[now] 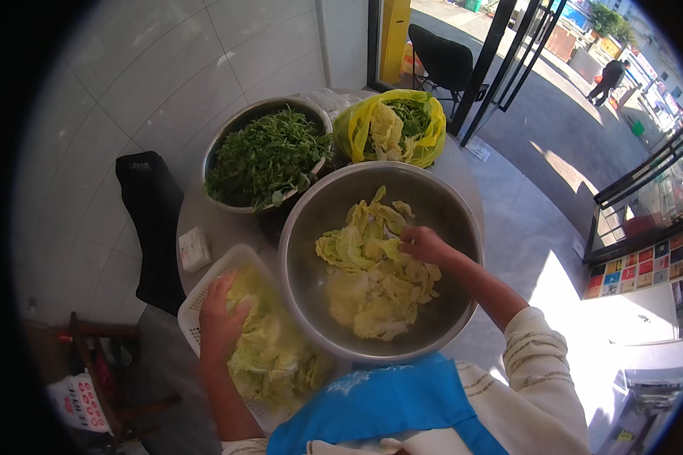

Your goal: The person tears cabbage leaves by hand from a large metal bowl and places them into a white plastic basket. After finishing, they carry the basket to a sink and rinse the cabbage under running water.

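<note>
A large metal bowl [297,284] stands before me with torn cabbage leaves [358,284] in it. Inside it, my right hand [424,244] has its fingers bent at a leaf near the pile's right side; whether it grips the leaf is unclear. At the lower left, my left hand [222,313] rests with spread fingers on the left edge of more cabbage leaves [273,352] in a white plastic basket [190,318]. Its fingertips are blurred.
Behind are a metal bowl [208,170] of leafy greens [267,153] and a yellow plastic bag [347,136] of greens and cabbage. A tissue pack [194,249] lies on the round table [233,227]. A black folding chair [441,57] stands by the doorway; a person [609,79] is outside.
</note>
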Demonstrator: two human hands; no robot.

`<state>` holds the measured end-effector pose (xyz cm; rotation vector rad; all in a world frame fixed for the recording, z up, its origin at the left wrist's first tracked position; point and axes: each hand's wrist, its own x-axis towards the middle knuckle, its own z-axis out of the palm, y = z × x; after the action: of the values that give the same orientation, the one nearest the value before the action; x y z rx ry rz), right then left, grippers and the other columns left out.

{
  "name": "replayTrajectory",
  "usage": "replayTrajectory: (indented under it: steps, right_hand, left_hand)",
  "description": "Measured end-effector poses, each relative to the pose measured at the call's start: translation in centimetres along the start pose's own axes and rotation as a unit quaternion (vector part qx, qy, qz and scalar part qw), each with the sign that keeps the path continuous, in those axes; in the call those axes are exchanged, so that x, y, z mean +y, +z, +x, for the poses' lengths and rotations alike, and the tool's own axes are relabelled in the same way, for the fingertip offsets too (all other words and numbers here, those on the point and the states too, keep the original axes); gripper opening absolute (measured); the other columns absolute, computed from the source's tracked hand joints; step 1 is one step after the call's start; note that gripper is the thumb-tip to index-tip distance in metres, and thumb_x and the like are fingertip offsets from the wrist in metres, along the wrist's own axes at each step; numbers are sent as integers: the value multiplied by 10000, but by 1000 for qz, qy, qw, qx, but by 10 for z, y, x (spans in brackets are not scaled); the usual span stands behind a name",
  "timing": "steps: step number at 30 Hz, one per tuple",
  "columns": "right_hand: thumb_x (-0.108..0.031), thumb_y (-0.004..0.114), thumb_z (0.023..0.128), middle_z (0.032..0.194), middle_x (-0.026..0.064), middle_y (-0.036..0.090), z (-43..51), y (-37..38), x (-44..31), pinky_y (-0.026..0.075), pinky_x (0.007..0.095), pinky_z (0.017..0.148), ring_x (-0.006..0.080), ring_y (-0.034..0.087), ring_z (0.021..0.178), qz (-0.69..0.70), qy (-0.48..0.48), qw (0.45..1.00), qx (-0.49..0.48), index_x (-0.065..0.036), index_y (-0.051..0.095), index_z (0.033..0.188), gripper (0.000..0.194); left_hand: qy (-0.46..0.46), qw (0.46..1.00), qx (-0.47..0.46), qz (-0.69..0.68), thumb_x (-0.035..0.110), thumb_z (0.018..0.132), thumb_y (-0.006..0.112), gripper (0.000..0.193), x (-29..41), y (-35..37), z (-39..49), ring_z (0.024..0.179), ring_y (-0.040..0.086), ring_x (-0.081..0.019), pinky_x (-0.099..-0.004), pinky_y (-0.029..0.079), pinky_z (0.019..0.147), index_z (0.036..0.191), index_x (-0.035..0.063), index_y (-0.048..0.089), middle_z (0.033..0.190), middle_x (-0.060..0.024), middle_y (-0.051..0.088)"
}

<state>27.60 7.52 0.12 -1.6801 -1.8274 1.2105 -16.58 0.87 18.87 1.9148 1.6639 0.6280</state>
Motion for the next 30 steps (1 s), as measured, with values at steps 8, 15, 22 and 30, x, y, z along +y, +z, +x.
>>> replayTrajectory:
  steps: [8, 15, 22, 30]
  right_hand:
    - [-252, 690, 839, 763, -4, 649, 8, -16, -66, 477, 258, 574, 67, 574, 604, 91, -90, 985, -117, -100, 686, 986, 211]
    - [-214, 575, 933, 741, 11, 624, 18, -35, -95, 395, 222, 476, 51, 494, 501, 190, 14, 981, -41, -31, 636, 962, 195]
    - [-279, 695, 758, 864, 145, 666, 30, 24, 18, 490, 375, 713, 282, 640, 805, -114, 59, 991, 44, -26, 637, 970, 336]
    - [-297, 703, 717, 893, 177, 654, 53, 86, 90, 484, 416, 756, 324, 639, 884, -357, -99, 929, 18, -26, 628, 985, 389]
  left_hand:
    - [125, 954, -79, -261, 115, 804, 662, 571, 69, 133, 68, 995, 597, -202, -311, 486, 826, 1338, 126, 462, 1159, -159, 573]
    - [30, 980, -85, -176, 83, 810, 634, 286, 50, 127, 84, 695, 613, -156, -275, 481, 643, 1093, 60, 600, 869, -128, 634]
    - [-94, 990, -11, -100, 28, 755, 624, 286, -21, 6, -8, 785, 606, -148, -279, 493, 706, 1041, 16, 622, 927, -79, 645]
    - [-5, 1000, -13, 8, 77, 681, 717, 520, -20, -24, -52, 1147, 532, -311, -385, 426, 964, 1178, 27, 575, 1200, -163, 576]
